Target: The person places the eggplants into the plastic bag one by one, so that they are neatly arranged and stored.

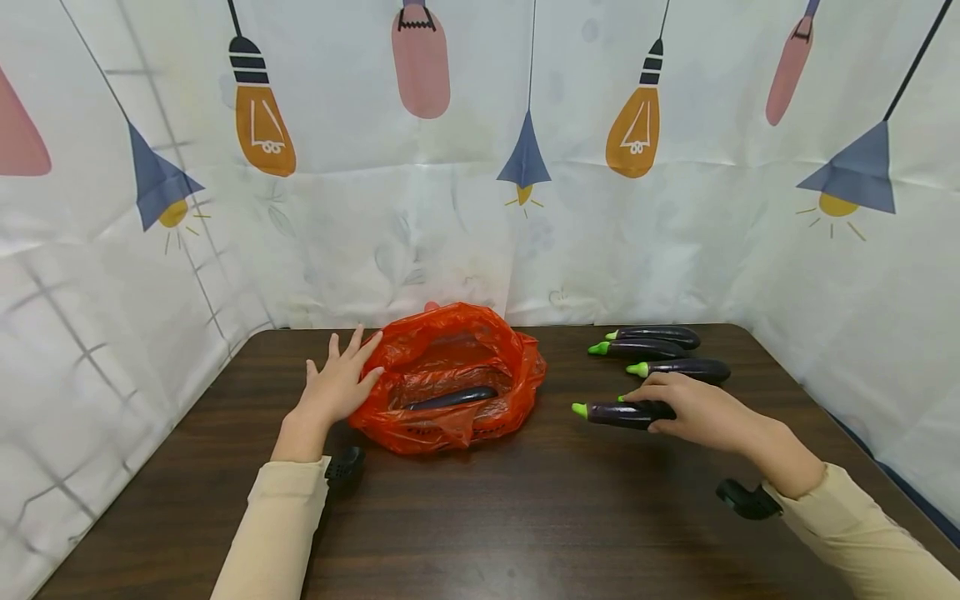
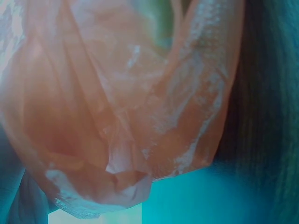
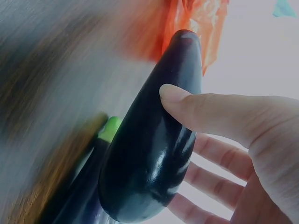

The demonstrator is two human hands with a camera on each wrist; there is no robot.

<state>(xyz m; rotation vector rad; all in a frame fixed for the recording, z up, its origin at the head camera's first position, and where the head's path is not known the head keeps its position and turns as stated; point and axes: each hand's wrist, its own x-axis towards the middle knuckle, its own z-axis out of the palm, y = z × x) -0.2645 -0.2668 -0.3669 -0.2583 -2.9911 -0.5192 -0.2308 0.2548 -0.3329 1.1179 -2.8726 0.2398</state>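
Observation:
In the head view my left hand (image 1: 336, 387) lies against the left rim of a red plastic bag (image 1: 536, 367), its fingers spread and straight. The bag's mouth gapes, and one dark eggplant (image 1: 453, 398) lies inside. To the right, my right hand (image 1: 701, 412) grips another eggplant (image 1: 618, 414) by its thick end, green stem pointing left. The right wrist view shows the thumb across this eggplant (image 3: 149, 135) and the other fingers behind it. A second eggplant (image 3: 84, 186) is below it there. Crumpled bag plastic (image 2: 126, 116) fills most of the blurred left wrist view.
Behind my right hand, several eggplants lie on the dark wooden table (image 1: 487, 525), among them a near one (image 1: 693, 369) and a far one (image 1: 663, 335). A white printed curtain (image 1: 465, 217) borders the table at the back and sides.

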